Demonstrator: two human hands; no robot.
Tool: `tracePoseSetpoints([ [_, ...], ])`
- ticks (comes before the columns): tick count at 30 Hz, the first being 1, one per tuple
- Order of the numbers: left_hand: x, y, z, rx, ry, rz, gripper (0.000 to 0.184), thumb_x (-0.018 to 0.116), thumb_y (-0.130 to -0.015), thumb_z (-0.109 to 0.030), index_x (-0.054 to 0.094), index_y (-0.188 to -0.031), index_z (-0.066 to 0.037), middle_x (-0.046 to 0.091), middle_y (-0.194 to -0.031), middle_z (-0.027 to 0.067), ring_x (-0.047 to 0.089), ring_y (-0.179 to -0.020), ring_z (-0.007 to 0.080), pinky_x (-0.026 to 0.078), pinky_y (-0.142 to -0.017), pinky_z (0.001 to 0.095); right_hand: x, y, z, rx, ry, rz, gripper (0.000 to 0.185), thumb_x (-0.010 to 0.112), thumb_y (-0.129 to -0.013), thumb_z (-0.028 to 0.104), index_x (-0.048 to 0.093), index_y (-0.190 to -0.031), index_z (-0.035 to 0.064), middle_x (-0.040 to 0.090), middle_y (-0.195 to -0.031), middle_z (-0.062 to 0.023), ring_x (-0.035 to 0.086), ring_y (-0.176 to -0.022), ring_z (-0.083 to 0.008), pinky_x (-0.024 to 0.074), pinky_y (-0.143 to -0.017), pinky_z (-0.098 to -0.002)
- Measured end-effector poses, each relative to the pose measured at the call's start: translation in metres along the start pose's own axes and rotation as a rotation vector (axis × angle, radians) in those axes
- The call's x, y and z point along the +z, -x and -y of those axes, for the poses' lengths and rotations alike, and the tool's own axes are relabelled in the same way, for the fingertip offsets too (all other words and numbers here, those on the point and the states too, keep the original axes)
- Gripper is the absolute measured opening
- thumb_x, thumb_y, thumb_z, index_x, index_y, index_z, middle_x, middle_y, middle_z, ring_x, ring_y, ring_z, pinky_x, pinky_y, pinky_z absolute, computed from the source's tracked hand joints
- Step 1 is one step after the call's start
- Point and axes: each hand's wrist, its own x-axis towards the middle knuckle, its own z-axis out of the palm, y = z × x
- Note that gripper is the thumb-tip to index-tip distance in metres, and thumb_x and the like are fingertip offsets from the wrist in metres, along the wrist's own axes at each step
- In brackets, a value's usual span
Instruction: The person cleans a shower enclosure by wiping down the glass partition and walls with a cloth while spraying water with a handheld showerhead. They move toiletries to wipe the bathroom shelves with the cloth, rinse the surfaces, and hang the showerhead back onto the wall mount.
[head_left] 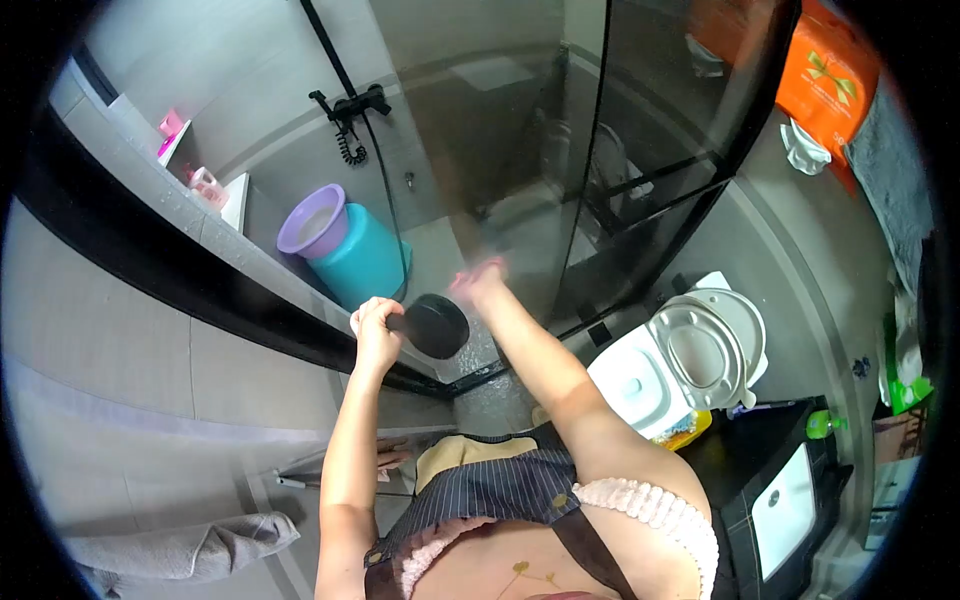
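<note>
My left hand (375,328) is closed around the handle of a black shower head (438,326) with a wide round face. Fine water spray shows below and beside it, over the wet floor. My right hand (480,280) reaches forward to the right of the shower head, apart from it, near the glass panel. Its fingers are pinkish and smeared by motion, so I cannot tell their pose or whether anything is in them. Beyond my left hand stands a turquoise bucket (358,260), with a purple basin (313,222) tilted on top.
A black-framed glass door (640,190) stands ahead on the right. A shower mixer (362,103) is on the far wall, its hose hanging down. To the right are a white toilet (640,380) and a sink (784,512). A grey towel (190,553) hangs lower left.
</note>
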Motion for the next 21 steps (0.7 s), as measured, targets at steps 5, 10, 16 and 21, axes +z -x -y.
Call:
tracePoseSetpoints([
  [5, 0.019, -0.023, 0.004, -0.022, 0.076, 0.007, 0.028, 0.060, -0.065, 0.010, 0.063, -0.085, -0.009, 0.060, -0.091, 0.0037, 0.057, -0.099, 0.0248, 0.034, -0.095, 0.0389, 0.008, 0.036, 0.036, -0.078, -0.033, -0.036, 0.062, 0.035, -0.085, 0.071, 0.056, -0.123, 0.0267, 0.050, -0.123, 0.0103, 0.044, -0.104, -0.0171, 0.0372, -0.090, -0.0394],
  [10, 0.033, -0.046, -0.010, -0.016, 0.106, 0.038, 0.027, 0.060, -0.068, 0.010, 0.063, -0.087, -0.009, 0.061, -0.092, 0.0036, 0.058, -0.099, 0.0251, 0.035, -0.094, 0.0386, 0.009, 0.030, 0.078, -0.036, -0.080, -0.067, 0.056, 0.037, -0.085, 0.068, 0.059, -0.105, 0.0206, 0.057, -0.105, 0.0043, 0.050, -0.092, -0.0192, 0.0372, -0.073, -0.0399],
  [16, 0.050, -0.071, -0.010, -0.023, 0.057, 0.036, 0.022, 0.061, -0.075, 0.003, 0.066, -0.092, -0.011, 0.063, -0.095, 0.0050, 0.058, -0.101, 0.0269, 0.038, -0.091, 0.0413, -0.003, 0.035, 0.090, -0.150, 0.048, -0.075, 0.055, 0.032, -0.093, 0.063, 0.054, -0.086, 0.0134, 0.058, -0.071, -0.0078, 0.052, -0.059, -0.0224, 0.0334, -0.049, -0.0370],
  [21, 0.069, -0.081, 0.031, -0.197, -0.087, 0.089, 0.026, 0.064, -0.075, -0.002, 0.068, -0.098, -0.014, 0.064, -0.101, 0.0070, 0.057, -0.106, 0.0286, 0.039, -0.092, 0.0425, -0.028, 0.044, 0.096, -0.251, 0.230, 0.096, 0.043, 0.027, -0.094, 0.039, 0.057, -0.087, 0.0090, 0.062, -0.076, -0.0110, 0.050, -0.052, -0.0212, 0.0341, -0.044, -0.0340],
])
